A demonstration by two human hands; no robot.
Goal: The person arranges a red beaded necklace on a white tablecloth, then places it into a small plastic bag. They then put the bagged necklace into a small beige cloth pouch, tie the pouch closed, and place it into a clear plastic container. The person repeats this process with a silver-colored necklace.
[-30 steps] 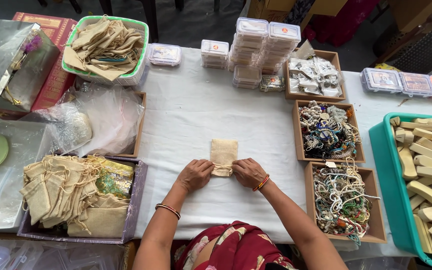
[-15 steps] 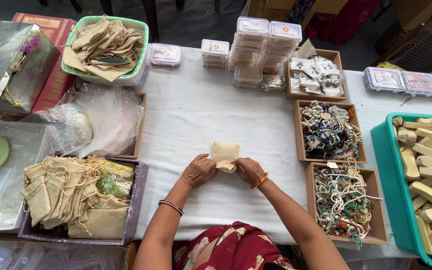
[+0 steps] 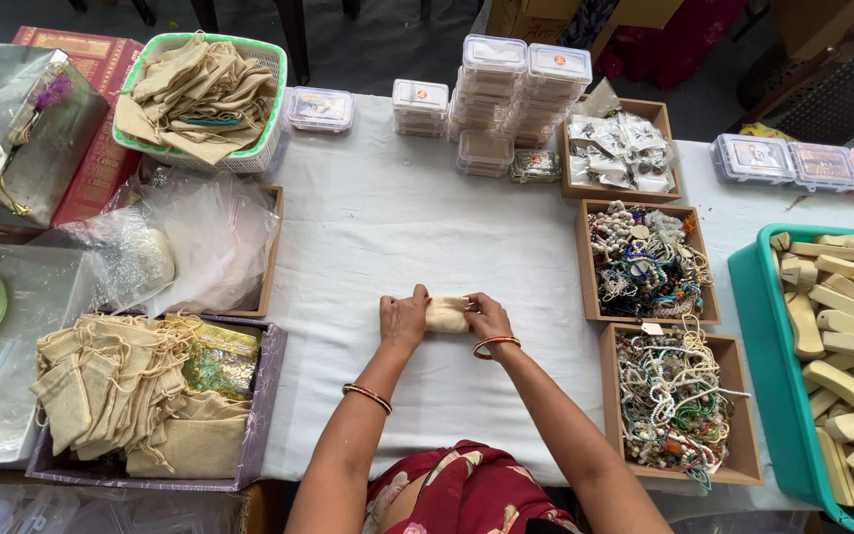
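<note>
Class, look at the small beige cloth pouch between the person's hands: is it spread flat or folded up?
Folded up. The pouch shows as a short, bunched roll on the white tablecloth, pressed between the left hand and right hand.

Pouch (image 3: 447, 313) at frame centre on worktop (image 3: 397, 227), between left hand (image 3: 403, 319) and right hand (image 3: 487, 318). Box of pouches (image 3: 145, 396) at lower left. Basket of pouches (image 3: 202, 94) at upper left. Stacked lidded containers (image 3: 506, 89) at top centre. Two trays of beads (image 3: 659, 326) right of hands. Tub of blocks (image 3: 842, 346) at far right.
</note>
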